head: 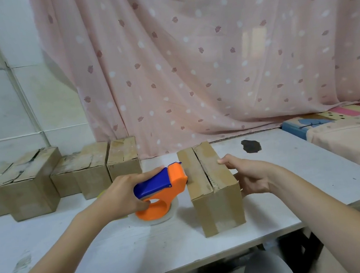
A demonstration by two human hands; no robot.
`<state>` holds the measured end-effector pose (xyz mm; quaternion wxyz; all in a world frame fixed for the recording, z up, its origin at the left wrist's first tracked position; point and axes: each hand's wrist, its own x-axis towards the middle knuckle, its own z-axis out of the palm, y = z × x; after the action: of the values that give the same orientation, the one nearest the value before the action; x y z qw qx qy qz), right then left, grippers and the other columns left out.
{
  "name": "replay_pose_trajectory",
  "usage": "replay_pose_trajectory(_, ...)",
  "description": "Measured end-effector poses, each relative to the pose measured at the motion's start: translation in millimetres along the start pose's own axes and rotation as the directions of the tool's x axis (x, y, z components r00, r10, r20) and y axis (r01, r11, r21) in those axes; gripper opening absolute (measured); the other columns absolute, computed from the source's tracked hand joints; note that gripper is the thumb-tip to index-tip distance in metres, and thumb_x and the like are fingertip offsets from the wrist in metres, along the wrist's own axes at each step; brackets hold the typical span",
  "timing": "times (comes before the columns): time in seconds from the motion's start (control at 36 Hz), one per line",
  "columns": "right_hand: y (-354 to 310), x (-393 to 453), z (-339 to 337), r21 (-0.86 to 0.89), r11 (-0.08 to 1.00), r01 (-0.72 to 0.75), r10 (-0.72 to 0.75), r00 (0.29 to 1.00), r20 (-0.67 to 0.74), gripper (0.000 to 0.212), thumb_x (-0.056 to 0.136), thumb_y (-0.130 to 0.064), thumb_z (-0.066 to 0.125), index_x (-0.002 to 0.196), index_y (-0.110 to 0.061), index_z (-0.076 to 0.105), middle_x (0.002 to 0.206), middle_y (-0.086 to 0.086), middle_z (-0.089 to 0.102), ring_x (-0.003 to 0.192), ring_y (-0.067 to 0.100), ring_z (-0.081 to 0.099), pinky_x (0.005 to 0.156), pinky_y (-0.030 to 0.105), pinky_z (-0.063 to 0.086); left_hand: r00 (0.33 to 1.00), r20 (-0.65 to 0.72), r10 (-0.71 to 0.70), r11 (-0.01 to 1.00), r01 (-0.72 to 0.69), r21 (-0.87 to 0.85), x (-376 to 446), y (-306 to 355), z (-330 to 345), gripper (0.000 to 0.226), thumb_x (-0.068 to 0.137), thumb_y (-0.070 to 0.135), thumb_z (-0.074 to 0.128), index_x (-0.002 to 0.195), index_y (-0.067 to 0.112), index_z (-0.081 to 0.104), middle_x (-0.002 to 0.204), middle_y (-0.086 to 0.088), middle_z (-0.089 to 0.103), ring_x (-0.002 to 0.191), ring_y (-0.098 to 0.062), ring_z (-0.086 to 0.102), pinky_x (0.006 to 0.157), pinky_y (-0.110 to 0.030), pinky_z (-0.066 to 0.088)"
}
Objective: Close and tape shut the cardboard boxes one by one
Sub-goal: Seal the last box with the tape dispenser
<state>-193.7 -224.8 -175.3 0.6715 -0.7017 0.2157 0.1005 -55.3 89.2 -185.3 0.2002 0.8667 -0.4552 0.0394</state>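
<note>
Near the middle of the white table (293, 181) stood the cardboard box (215, 188) being worked on, flaps folded down, centre seam facing up. Right hand (251, 176) gripped its right side, thumb on the top edge and fingers curled round the wall, prob. to brace it against the push of the tape. Just left of the box, left hand (122, 194) was wrapped round the handle of the orange-and-blue tape dispenser (160, 189), its clear roll low near the table and its nose touching the box's upper left edge. That looked like the start of a strip, or the cutting of one; can't tell which.

Whether tape already covered the seam was hard to judge: clear film, w/ only faint shine on top. A serrated-looking line ran along the seam, maybe a torn tape edge.

Left of the box, along the wall, sat a row of other cardboard boxes (81, 173), flaps down; taped or not wasn't readable. Behind the box hung a pink patterned curtain (209, 53). Beyond the box's right side, a dark stain (251, 146) marked the table. Below the table edge, only blurry grey shapes showed.
</note>
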Motion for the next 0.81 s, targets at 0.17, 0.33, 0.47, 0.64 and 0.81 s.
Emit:
replay_pose_trajectory(0.17, 9, -1, 0, -0.07, 0.998, 0.004, -0.008, 0.998, -0.061, 0.044, 0.094, -0.049, 0.053, 0.115, -0.013, 0.07, 0.097, 0.011, 0.067, 0.085, 0.032, 0.055, 0.082, 0.045, 0.045, 1.0, -0.003, 0.008, 1.0, -0.008, -0.003, 5, 5, 5, 0.098, 0.075, 0.026, 0.077, 0.12, 0.087, 0.015, 0.096, 0.013, 0.066, 0.079, -0.01, 0.058, 0.067, -0.027, 0.05)
replay_pose_trajectory(0.33, -9, -23, 38, -0.871, 0.439, 0.22, -0.641, 0.756, -0.132, 0.038, 0.102, -0.03, 0.045, 0.138, -0.02, 0.052, 0.136, -0.001, 0.055, 0.128, 0.026, 0.048, 0.11, 0.037, 0.034, 1.0, -0.007, -0.01, 1.0, 0.01, -0.026, 6, 6, 7, 0.1, 0.075, 0.025, 0.076, 0.121, 0.088, 0.014, 0.093, 0.011, 0.066, 0.078, -0.011, 0.058, 0.066, -0.025, 0.049)
replay_pose_trajectory(0.47, -8, -28, 68, -0.935, 0.198, 0.296, -0.564, 0.814, 0.138, 0.029, 0.105, -0.045, 0.036, 0.101, -0.019, 0.048, 0.097, -0.006, 0.046, 0.102, 0.016, 0.044, 0.111, 0.037, 0.029, 1.0, -0.002, -0.025, 0.999, 0.025, -0.048, 6, 7, 6, 0.1, 0.075, 0.026, 0.078, 0.119, 0.089, 0.014, 0.097, 0.012, 0.065, 0.08, -0.011, 0.058, 0.066, -0.024, 0.049)
replay_pose_trajectory(0.64, -2, -24, 72, -0.96, 0.12, 0.252, -0.589, 0.797, 0.136, 0.046, 0.105, -0.05, 0.029, 0.124, -0.014, 0.052, 0.112, -0.003, 0.05, 0.118, 0.016, 0.045, 0.123, 0.037, 0.017, 0.989, 0.116, -0.091, 0.986, 0.105, -0.127, 1, 14, 3, 0.096, 0.077, 0.033, 0.083, 0.133, 0.075, 0.018, 0.096, 0.016, 0.06, 0.073, -0.01, 0.055, 0.062, -0.018, 0.045)
replay_pose_trajectory(0.81, -5, -33, 77, -0.968, 0.122, 0.218, -0.569, 0.815, 0.112, 0.052, 0.106, -0.049, 0.029, 0.139, -0.015, 0.047, 0.139, 0.0, 0.05, 0.132, 0.016, 0.04, 0.12, 0.035, 0.019, 0.979, 0.195, -0.066, 0.948, 0.122, -0.295, -9, 7, 10, 0.093, 0.078, 0.04, 0.083, 0.132, 0.078, 0.017, 0.101, 0.023, 0.062, 0.085, -0.012, 0.06, 0.079, -0.033, 0.053)
